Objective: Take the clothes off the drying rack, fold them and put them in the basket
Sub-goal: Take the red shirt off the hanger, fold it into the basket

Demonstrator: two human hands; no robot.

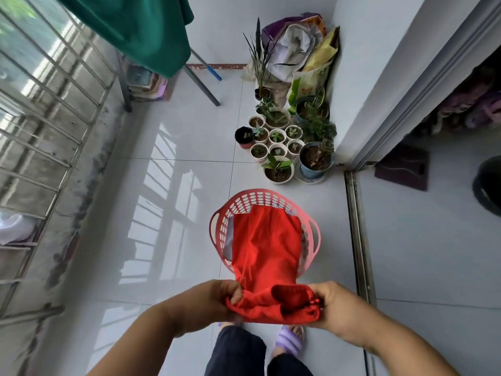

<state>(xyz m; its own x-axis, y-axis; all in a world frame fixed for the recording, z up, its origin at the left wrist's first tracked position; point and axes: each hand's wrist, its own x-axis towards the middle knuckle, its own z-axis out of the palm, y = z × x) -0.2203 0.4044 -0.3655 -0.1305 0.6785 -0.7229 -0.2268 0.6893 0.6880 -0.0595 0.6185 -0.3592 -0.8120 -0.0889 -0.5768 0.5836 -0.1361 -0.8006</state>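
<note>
Both bare arms reach out in front of the body, bent a little at the elbows. The left hand (217, 299) and the right hand (329, 305) are held near each other, level, fingers curled tight and pinching a red cloth (267, 248) between them.

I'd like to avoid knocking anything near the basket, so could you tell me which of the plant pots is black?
The black pot at the left edge of the cluster, holding a small succulent. Its neighbours are white or pale, and the larger pots on the right are blue.
</note>
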